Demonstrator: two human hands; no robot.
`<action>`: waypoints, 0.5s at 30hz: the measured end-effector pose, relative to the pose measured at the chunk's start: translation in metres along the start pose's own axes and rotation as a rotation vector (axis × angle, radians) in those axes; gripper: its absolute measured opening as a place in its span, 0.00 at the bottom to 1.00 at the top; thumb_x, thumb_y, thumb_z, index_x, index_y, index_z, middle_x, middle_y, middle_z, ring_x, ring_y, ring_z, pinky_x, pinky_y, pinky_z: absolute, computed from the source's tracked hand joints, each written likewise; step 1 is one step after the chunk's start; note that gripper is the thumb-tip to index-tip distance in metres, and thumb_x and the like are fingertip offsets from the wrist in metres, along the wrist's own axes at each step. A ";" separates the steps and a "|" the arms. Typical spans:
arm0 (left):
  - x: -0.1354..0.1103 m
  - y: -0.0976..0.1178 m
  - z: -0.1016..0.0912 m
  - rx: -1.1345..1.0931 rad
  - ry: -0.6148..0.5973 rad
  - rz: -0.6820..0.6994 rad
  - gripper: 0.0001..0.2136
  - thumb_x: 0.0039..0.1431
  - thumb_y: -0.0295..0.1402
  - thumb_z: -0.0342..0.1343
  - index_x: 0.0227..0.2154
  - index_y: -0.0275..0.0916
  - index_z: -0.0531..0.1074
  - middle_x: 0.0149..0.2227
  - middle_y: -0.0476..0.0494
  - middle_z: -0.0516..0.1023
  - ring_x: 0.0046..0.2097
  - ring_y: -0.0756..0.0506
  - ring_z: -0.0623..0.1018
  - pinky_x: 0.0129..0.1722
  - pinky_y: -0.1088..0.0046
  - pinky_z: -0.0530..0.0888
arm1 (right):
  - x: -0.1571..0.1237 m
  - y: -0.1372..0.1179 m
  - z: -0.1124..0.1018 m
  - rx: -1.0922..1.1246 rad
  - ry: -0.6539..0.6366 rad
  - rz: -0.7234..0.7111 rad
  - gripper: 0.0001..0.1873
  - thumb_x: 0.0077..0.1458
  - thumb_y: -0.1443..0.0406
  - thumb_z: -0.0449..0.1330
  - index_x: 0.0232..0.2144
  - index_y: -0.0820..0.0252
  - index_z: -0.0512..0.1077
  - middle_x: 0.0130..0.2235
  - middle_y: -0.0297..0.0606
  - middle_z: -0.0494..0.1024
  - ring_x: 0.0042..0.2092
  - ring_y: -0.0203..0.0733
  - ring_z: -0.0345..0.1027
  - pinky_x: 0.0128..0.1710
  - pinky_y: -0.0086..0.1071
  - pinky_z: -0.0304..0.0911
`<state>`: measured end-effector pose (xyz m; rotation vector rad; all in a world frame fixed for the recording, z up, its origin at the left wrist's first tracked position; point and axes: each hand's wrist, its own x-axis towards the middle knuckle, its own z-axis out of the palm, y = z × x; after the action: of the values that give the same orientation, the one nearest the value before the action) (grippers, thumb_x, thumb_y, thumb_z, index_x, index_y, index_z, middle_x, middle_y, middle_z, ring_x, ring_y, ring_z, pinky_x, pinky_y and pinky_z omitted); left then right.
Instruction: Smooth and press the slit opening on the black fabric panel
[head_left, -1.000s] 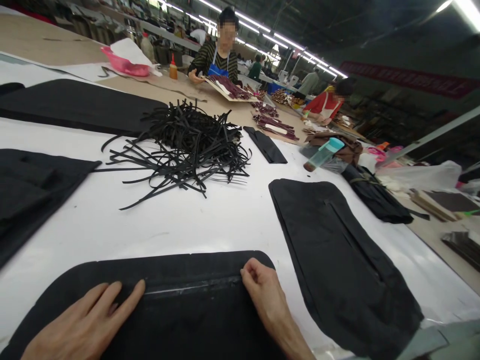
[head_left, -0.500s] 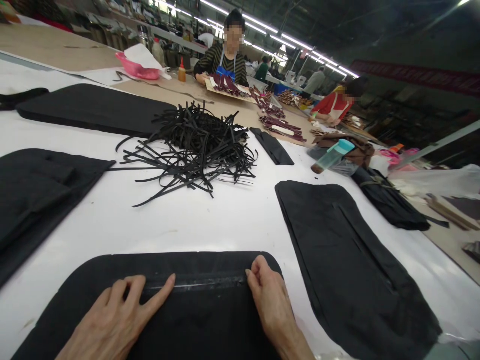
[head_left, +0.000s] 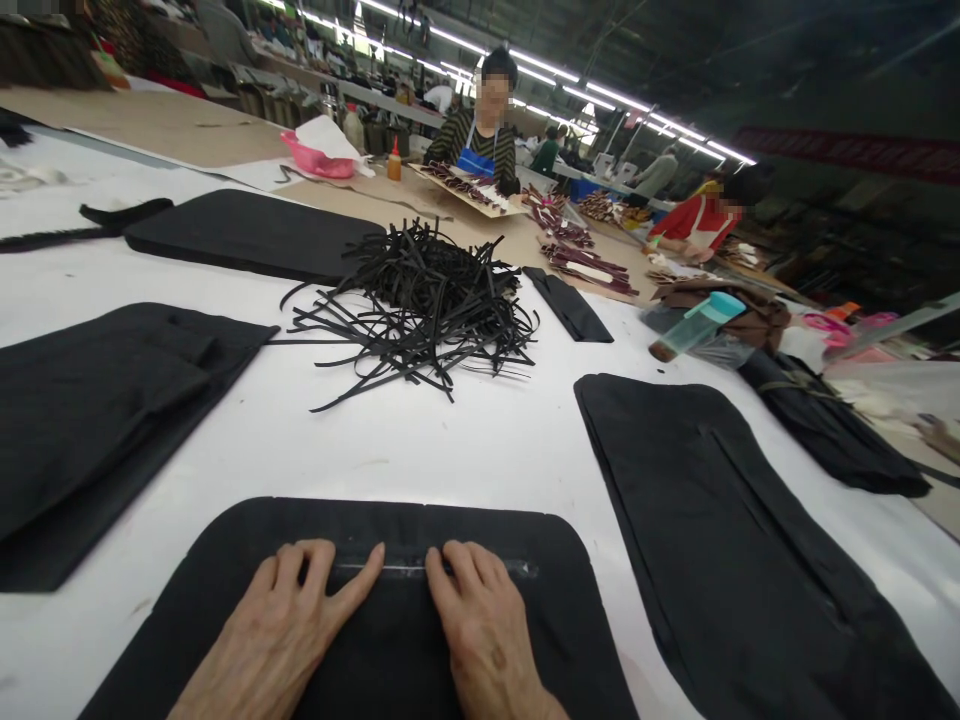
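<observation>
A black fabric panel (head_left: 390,640) with rounded corners lies flat in front of me. Across its upper part runs a narrow slit or strip (head_left: 405,568) with a pale line and shiny smears. My left hand (head_left: 277,610) rests on the panel, thumb stretched out along the left part of this line and fingers bent down onto the fabric. On the other side, my right hand (head_left: 484,620) presses its fingertips onto the strip near its middle, thumb a little apart. Neither hand visibly lifts or grips anything. The strip's left end is hidden under my left hand.
A heap of thin black strips (head_left: 435,290) lies mid-table. Black folded pieces lie left (head_left: 112,400) and right (head_left: 720,500), with a black panel stack (head_left: 247,232) behind. A teal-lidded bottle (head_left: 697,325) lies at right. Across the table, co-workers handle maroon pieces (head_left: 589,268).
My right hand has slid left from the strip's right end to near its middle, its fingers now flatter. My left hand stays on the strip. The view has shifted slightly.
</observation>
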<state>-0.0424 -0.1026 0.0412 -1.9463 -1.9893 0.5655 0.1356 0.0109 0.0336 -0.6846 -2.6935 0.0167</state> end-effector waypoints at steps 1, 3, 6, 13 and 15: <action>-0.001 -0.001 0.000 -0.016 0.004 0.004 0.37 0.48 0.15 0.47 0.59 0.56 0.52 0.38 0.40 0.72 0.36 0.39 0.74 0.35 0.61 0.72 | -0.001 0.000 0.001 -0.001 0.001 0.002 0.22 0.49 0.79 0.51 0.46 0.63 0.67 0.39 0.40 0.72 0.38 0.45 0.64 0.38 0.35 0.62; -0.003 -0.002 0.000 -0.051 0.025 0.017 0.36 0.48 0.15 0.47 0.59 0.54 0.56 0.39 0.39 0.73 0.38 0.38 0.75 0.37 0.60 0.73 | -0.005 0.004 0.001 -0.001 -0.008 0.015 0.23 0.48 0.80 0.51 0.46 0.64 0.67 0.39 0.41 0.72 0.39 0.45 0.64 0.39 0.35 0.62; -0.005 -0.007 0.004 -0.094 0.052 0.000 0.32 0.48 0.14 0.47 0.55 0.49 0.63 0.41 0.38 0.75 0.41 0.38 0.76 0.40 0.60 0.74 | -0.008 0.009 -0.001 -0.015 -0.024 0.016 0.23 0.47 0.80 0.52 0.46 0.65 0.68 0.38 0.41 0.72 0.39 0.46 0.64 0.40 0.36 0.62; -0.006 -0.013 0.003 -0.081 0.200 -0.102 0.22 0.48 0.14 0.45 0.42 0.37 0.76 0.48 0.34 0.75 0.46 0.35 0.75 0.47 0.57 0.73 | -0.005 0.003 0.005 -0.103 0.023 0.012 0.17 0.48 0.77 0.53 0.42 0.66 0.70 0.35 0.44 0.72 0.36 0.47 0.63 0.40 0.41 0.62; -0.001 -0.006 -0.001 -0.148 0.236 -0.083 0.22 0.49 0.15 0.44 0.44 0.36 0.75 0.49 0.35 0.74 0.49 0.36 0.74 0.48 0.58 0.72 | -0.004 0.001 0.007 -0.126 0.010 0.014 0.17 0.49 0.77 0.53 0.42 0.66 0.70 0.35 0.44 0.72 0.35 0.47 0.63 0.39 0.41 0.62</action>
<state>-0.0471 -0.1032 0.0453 -1.9017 -1.9981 0.1627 0.1369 0.0105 0.0253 -0.7381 -2.6979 -0.1543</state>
